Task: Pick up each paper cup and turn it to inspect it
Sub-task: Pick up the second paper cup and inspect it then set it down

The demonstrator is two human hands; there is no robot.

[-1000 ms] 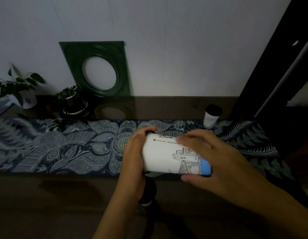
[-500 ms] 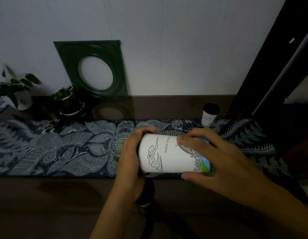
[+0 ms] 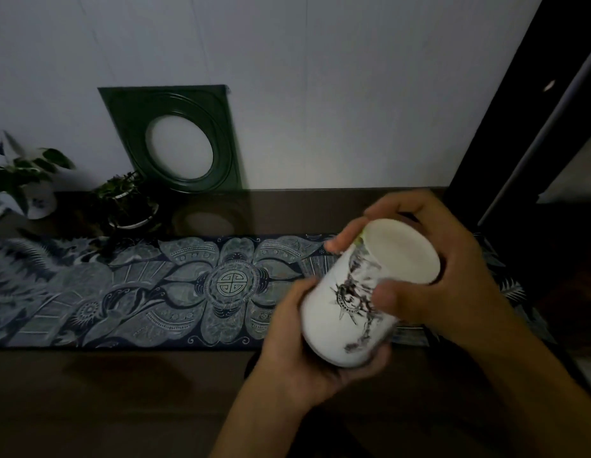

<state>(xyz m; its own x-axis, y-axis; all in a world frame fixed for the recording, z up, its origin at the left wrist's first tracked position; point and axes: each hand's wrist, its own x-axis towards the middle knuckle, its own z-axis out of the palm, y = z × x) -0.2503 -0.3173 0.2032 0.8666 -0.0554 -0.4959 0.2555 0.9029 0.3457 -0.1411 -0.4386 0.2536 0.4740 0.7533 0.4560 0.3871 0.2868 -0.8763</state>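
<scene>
A white paper cup [image 3: 340, 312] with a black line drawing is held in the air over the table's front right part. It is tilted, its flat white base [image 3: 403, 249] turned up and towards me. My left hand [image 3: 304, 355] cups the lower, wider end from below. My right hand [image 3: 446, 285] wraps the base end, with the thumb on the drawing and the fingers behind. The small dark-lidded cup seen earlier at the back right is hidden behind my right hand.
A blue patterned runner [image 3: 155, 292] crosses the dark wooden table [image 3: 105, 391]. A green square frame with a round hole [image 3: 178, 140] leans on the wall. Two potted plants [image 3: 125, 203] [image 3: 29, 183] stand at the back left. A dark door frame [image 3: 519, 127] rises on the right.
The cup went from lying sideways to tilted with its base up and facing me. Both hands shifted to the right with it, and the view has moved too.
</scene>
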